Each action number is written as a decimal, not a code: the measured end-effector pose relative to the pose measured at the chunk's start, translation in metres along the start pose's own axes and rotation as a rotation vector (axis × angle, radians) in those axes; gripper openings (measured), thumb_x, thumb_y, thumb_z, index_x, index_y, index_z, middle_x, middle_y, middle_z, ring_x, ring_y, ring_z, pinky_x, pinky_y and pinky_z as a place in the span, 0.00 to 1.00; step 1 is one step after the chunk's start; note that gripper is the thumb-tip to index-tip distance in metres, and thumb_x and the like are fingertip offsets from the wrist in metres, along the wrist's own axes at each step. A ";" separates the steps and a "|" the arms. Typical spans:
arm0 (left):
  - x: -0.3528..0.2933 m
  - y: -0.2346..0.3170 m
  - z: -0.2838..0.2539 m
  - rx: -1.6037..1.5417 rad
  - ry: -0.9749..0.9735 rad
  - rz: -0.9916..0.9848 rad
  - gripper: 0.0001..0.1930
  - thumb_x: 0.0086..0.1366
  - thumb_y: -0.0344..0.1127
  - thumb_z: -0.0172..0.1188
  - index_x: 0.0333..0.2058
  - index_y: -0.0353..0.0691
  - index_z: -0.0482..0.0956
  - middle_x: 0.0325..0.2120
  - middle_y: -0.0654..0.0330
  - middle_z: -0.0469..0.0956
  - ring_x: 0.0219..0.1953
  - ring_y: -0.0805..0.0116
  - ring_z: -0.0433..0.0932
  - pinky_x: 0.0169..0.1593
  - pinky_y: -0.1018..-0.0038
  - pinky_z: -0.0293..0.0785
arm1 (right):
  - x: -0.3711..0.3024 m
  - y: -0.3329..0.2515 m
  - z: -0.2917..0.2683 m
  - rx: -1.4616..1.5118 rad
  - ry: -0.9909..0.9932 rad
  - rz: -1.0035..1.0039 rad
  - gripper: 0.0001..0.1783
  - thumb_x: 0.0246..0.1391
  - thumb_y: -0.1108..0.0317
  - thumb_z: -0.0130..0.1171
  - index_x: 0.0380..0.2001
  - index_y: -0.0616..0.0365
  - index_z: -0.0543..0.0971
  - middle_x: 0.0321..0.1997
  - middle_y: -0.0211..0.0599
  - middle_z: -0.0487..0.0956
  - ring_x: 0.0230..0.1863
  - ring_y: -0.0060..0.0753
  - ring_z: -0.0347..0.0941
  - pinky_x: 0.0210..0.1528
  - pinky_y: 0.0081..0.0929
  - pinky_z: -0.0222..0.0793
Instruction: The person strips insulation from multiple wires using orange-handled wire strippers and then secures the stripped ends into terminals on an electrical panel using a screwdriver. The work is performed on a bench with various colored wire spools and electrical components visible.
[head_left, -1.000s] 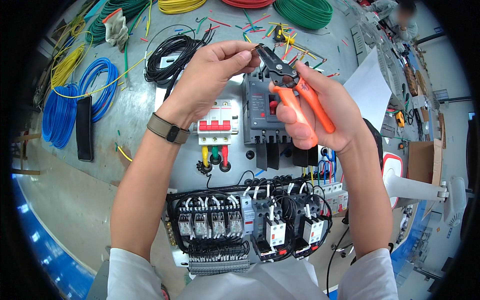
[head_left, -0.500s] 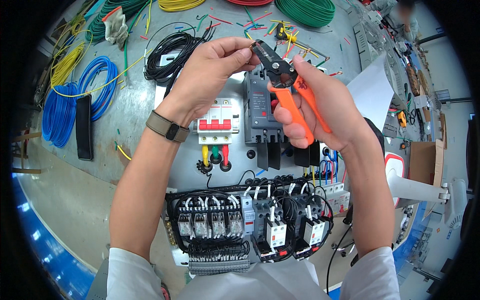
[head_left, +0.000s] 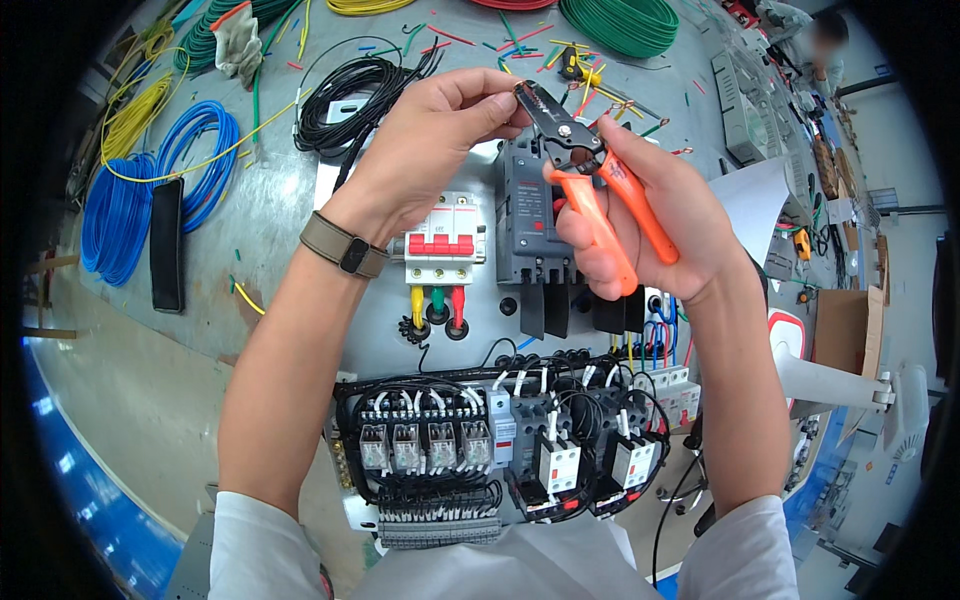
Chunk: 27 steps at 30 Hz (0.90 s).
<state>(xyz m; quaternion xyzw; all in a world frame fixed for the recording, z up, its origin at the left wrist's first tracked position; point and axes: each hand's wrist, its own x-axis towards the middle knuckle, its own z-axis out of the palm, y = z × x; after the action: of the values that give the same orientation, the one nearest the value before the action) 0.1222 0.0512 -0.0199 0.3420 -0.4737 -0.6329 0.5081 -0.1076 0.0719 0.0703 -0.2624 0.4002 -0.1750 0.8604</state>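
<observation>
Orange-handled wire stripper (head_left: 600,200); blue wire coil (head_left: 120,215)

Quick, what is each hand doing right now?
Left hand: fingertips pinched at the stripper's jaws; what they pinch cannot be told.
Right hand: closed around the orange-handled wire stripper.

Hidden: whatever the left hand (head_left: 440,140) pinches at the pliers (head_left: 590,175) tip; grey breaker (head_left: 528,215) partly behind the right hand (head_left: 640,215).

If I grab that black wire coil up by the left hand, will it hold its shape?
Probably not. The black wire coil lies in loose, uneven loops with free ends sticking out, so it would likely sag and spread when lifted. It looks light and flexible, likelier to drag and snag than roll.
</observation>
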 end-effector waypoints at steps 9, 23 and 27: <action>0.002 -0.001 0.000 -0.003 -0.006 0.015 0.15 0.80 0.35 0.55 0.57 0.31 0.80 0.48 0.59 0.84 0.51 0.71 0.83 0.63 0.72 0.78 | 0.002 -0.009 -0.012 0.003 -0.078 0.040 0.33 0.77 0.39 0.36 0.53 0.58 0.75 0.27 0.41 0.78 0.16 0.29 0.67 0.16 0.30 0.63; -0.001 0.000 0.001 0.006 0.013 0.016 0.15 0.80 0.35 0.56 0.57 0.32 0.81 0.48 0.59 0.85 0.50 0.73 0.83 0.62 0.72 0.78 | -0.007 -0.010 0.011 -0.255 0.134 -0.044 0.34 0.77 0.40 0.35 0.47 0.63 0.75 0.32 0.49 0.83 0.25 0.43 0.82 0.27 0.41 0.81; -0.001 0.001 0.003 0.032 0.020 0.020 0.15 0.80 0.36 0.56 0.57 0.34 0.82 0.47 0.59 0.85 0.51 0.72 0.83 0.63 0.72 0.78 | -0.008 0.001 -0.006 -0.202 0.099 0.017 0.38 0.77 0.38 0.34 0.52 0.66 0.76 0.38 0.54 0.84 0.32 0.51 0.86 0.37 0.47 0.86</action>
<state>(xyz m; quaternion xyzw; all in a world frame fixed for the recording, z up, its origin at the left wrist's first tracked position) 0.1196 0.0527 -0.0184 0.3518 -0.4820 -0.6165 0.5136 -0.1172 0.0750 0.0717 -0.3356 0.4599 -0.1392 0.8102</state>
